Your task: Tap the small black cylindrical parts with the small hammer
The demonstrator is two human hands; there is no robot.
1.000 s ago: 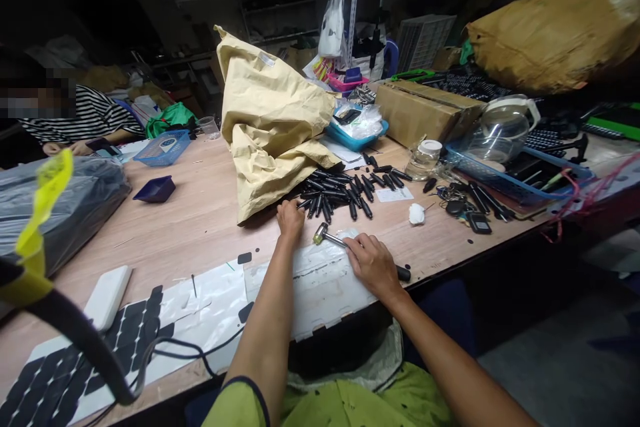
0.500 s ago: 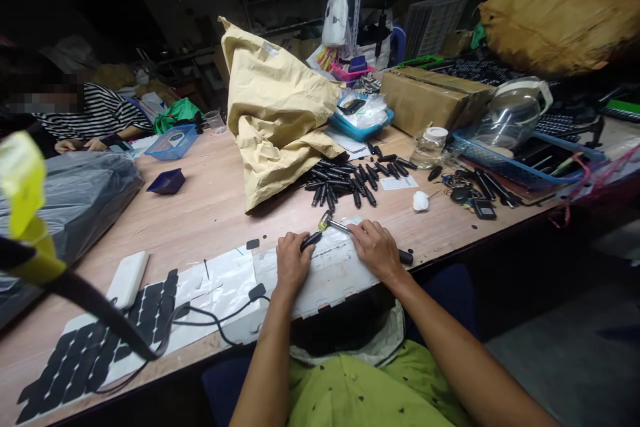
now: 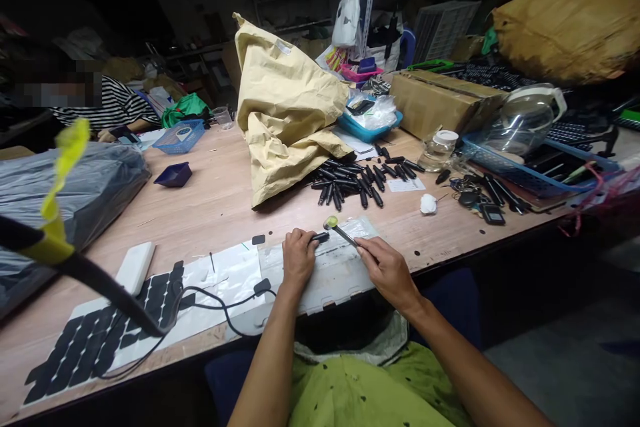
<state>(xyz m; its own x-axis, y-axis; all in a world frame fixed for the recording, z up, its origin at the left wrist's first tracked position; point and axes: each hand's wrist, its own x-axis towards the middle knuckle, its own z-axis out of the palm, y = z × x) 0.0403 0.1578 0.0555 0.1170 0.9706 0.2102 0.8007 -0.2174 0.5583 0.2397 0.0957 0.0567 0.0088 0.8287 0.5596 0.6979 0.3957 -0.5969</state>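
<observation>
My left hand [image 3: 299, 259] is closed on a black cylindrical piece [image 3: 321, 237], whose tip sticks out to the right over a pale, worn work surface [image 3: 335, 277]. In my right hand [image 3: 389, 271] is the handle of a small hammer [image 3: 345, 235]. Its yellowish head [image 3: 331, 222] is just beyond the black piece's tip; whether the two touch I cannot tell. Behind my hands lies a pile of similar black pieces [image 3: 345, 181], spilling from the mouth of a large tan paper sack [image 3: 285, 120].
On the left are a white sheet with black stickers [image 3: 65, 353], a cable [image 3: 225, 310], a white box [image 3: 135, 268] and a dark arm with yellow tape [image 3: 55, 250]. To the right stand a glass jar [image 3: 440, 150], keys [image 3: 470, 197] and a blue basket [image 3: 525, 167]. A co-worker [image 3: 127, 103] sits far left.
My right hand has turned and shifted slightly right and nearer to me, with the hammer still in it. The black handle end has gone out of sight. The view has shifted a little.
</observation>
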